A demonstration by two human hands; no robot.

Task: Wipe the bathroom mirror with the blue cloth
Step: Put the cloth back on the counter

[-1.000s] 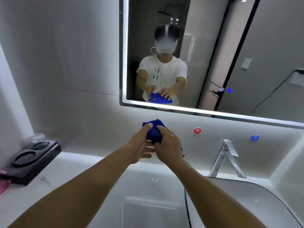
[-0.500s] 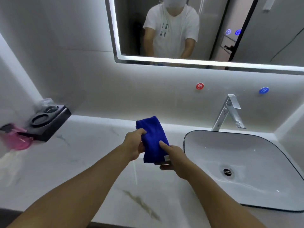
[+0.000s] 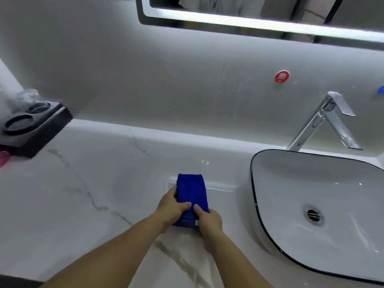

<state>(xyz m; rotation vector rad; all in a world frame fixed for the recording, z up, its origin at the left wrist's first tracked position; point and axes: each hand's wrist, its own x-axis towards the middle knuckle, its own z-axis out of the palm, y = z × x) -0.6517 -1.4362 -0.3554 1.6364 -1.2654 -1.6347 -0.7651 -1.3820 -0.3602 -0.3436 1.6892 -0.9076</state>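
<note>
1. Head view: grips the blue cloth (image 3: 192,192) in both hands. Left hand (image 3: 172,206) curls round its left edge with the thumb on top, and right hand (image 3: 208,220) pinches the near right corner.
2. Lays it folded and flat on the countertop (image 3: 93,183), reaching forward beyond the fingers (sink (image 3: 301,175) just right of the right hand).
3. Has dropped within a second from up before the mirror (image 3: 249,22) to the counter. Leaves the mirror high above and beyond both hands, with only its lit lower edge showing.
4. Looks like folding or putting down, not wiping. Probably means wiping is over or paused; cannot tell which.
</note>
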